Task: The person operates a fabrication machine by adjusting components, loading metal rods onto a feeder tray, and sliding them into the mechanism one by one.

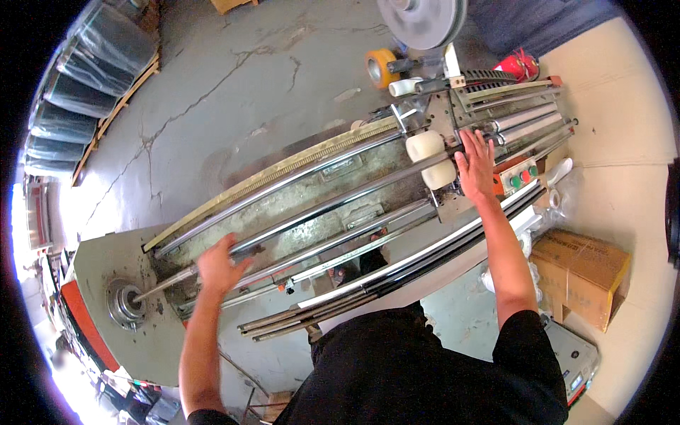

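Overhead, left hand (pixel 221 264) rests open on steel rod (pixel 297 227); right hand (pixel 476 167) flat on carriage (pixel 453 113).

There is one view, from a wide fisheye camera on the person's head. It looks steeply down and slightly forward over the chest in a black shirt (pixel 418 368), which fills the lower middle. Both forearms enter from the lower edge, and the left hand (pixel 219 265) and right hand (pixel 476 166) lie within arm's reach of the lens. The long machine (pixel 340 212) runs diagonally through the centre, from lower left to upper right, close below the camera. The concrete floor (pixel 248 78) lies beyond it in the upper half. Straight rails bow toward the rim, and the corners are black.
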Demonstrator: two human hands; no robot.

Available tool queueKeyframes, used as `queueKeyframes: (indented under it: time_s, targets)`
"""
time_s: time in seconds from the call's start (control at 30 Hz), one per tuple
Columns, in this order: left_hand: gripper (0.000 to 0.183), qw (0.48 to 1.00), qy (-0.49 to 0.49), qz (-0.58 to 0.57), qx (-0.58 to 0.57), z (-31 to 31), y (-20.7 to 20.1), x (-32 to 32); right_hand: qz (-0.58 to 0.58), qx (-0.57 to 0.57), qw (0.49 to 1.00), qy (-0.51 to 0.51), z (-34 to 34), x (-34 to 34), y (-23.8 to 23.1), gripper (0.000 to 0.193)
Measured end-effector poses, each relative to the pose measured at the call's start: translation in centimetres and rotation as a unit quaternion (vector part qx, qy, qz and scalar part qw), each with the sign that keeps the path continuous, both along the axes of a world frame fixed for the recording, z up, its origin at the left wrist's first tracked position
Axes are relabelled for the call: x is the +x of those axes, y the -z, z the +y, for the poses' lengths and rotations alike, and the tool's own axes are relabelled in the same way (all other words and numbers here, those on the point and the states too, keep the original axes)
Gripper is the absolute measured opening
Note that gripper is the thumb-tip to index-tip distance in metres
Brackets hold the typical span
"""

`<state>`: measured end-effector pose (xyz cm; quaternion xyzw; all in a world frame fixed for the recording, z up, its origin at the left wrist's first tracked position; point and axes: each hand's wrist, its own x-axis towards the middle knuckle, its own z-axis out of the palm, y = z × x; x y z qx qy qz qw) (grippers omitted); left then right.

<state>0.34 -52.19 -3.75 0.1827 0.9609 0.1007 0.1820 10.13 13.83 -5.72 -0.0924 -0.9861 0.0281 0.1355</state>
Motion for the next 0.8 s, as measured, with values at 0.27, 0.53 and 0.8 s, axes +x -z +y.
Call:
queueKeyframes:
  time_s: [0.27,0.53,0.8]
  targets:
    - [0.076,0.989,0.113,-0.042,0.081,28.8,-2.0,0.6,0.01,0.001,0.999,-0.033,-0.4,-0.1,-0.1,0.049]
    - [0.03,0.994,0.101,-0.03,0.017,26.5,2.5,-1.1,0.015,0.003,0.999,-0.03,0.3,0.0,0.5,0.049]
    - [0.028,0.995,-0.006,0.007,-0.101,-4.2,1.4,-1.5,0.009,0.0,1.0,-0.023,0.7,0.3,0.5,0.049]
